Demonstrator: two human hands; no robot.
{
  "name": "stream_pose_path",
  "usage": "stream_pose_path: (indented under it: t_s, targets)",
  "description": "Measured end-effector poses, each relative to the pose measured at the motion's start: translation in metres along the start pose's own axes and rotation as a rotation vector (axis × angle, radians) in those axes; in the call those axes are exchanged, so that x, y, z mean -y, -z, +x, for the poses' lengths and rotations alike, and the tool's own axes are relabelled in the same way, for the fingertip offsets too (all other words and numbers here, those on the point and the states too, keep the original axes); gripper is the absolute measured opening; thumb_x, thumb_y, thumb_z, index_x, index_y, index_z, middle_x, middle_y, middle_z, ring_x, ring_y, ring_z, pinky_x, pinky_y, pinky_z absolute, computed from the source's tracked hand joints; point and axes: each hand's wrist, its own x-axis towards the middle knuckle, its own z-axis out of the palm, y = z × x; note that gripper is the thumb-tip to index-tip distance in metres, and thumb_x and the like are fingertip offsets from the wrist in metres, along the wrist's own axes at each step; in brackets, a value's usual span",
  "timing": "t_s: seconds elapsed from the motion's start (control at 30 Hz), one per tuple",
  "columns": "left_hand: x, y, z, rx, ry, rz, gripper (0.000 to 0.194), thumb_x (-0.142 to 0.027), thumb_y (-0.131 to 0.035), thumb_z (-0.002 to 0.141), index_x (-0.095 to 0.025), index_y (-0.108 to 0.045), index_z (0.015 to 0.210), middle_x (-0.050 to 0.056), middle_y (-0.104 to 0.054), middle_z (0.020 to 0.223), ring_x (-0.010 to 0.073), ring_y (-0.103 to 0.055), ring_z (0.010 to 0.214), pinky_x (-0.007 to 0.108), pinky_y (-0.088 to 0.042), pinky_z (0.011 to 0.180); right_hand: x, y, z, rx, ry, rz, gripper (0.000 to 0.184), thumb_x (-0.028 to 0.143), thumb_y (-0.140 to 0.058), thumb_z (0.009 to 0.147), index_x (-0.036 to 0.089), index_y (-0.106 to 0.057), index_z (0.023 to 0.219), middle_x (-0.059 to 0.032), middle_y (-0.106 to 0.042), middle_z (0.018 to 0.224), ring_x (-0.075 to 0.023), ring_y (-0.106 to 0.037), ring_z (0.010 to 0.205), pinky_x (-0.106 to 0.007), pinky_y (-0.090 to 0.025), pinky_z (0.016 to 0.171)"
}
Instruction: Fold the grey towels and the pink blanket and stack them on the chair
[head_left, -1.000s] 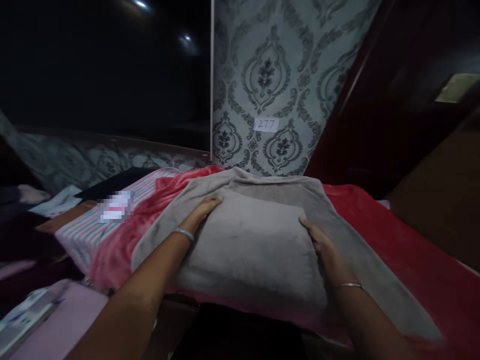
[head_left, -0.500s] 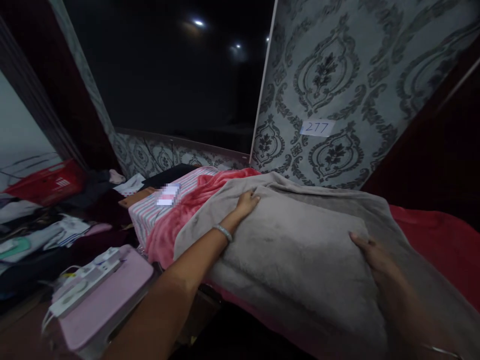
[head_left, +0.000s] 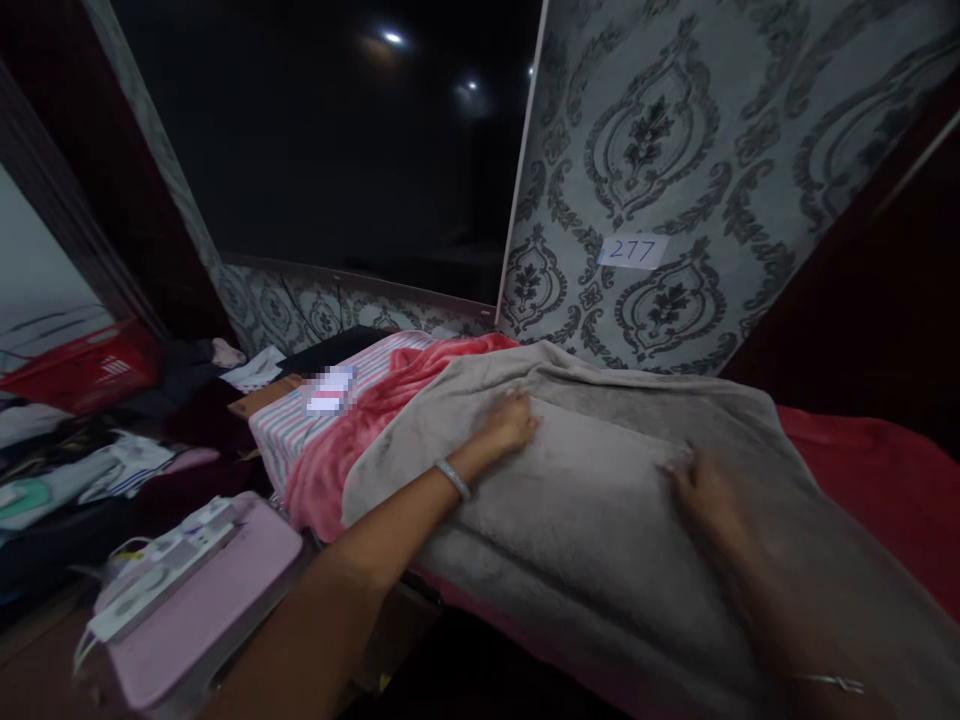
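A folded grey plush blanket lies on a red cover over a bed. My left hand rests flat on the blanket's folded top layer near its far left corner, fingers stretched out. My right hand lies on the same layer toward its right side, smeared by motion, fingers seemingly flat on the cloth. Each wrist wears a thin metal bangle. A pink fleece bunches up beside the blanket's left edge.
A striped cloth with a blurred label lies beyond the fleece. At the lower left a pink case carries a white power strip. Clothes and a red basket clutter the left. A patterned wall bears a tag "277".
The view swung left, then steadied. Both hands slid inward over the blanket's top layer, the right one moving left from the layer's edge onto its surface.
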Motion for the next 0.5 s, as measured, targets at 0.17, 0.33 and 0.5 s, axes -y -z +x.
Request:
stream_pose_path:
  t_s: [0.17,0.33,0.5]
  targets:
    - [-0.024,-0.04,-0.026,0.146,-0.301,0.14,0.063,-0.046,-0.047,0.096,-0.016,-0.04,0.152,0.017,-0.035,0.161,0.0312,-0.024,0.152,0.053,-0.014,0.125,0.064,-0.038,-0.034,0.122,0.262,-0.367,0.056,0.035,-0.037,0.1,0.013,-0.043,0.151,-0.0173,-0.042,0.156,-0.0327,-0.037,0.144,-0.054,-0.03,0.117]
    - [-0.022,-0.051,-0.036,0.193,-0.324,0.289,0.063,-0.044,-0.038,0.1,-0.011,-0.036,0.154,0.019,-0.03,0.163,0.0316,-0.02,0.153,0.056,-0.012,0.125,0.071,-0.055,-0.05,0.167,0.219,-0.475,0.055,0.037,-0.031,0.103,0.02,-0.04,0.154,-0.0118,-0.033,0.162,-0.0303,-0.029,0.149,-0.054,-0.023,0.119]
    - [-0.017,-0.038,-0.024,0.189,-0.297,0.316,0.066,-0.052,-0.04,0.098,-0.017,-0.038,0.154,0.018,-0.029,0.163,0.0332,-0.021,0.153,0.056,-0.012,0.124,0.065,-0.044,-0.042,0.212,0.208,-0.449,0.057,0.044,-0.032,0.103,0.023,-0.036,0.157,-0.0091,-0.028,0.164,-0.0289,-0.024,0.151,-0.052,-0.022,0.119]
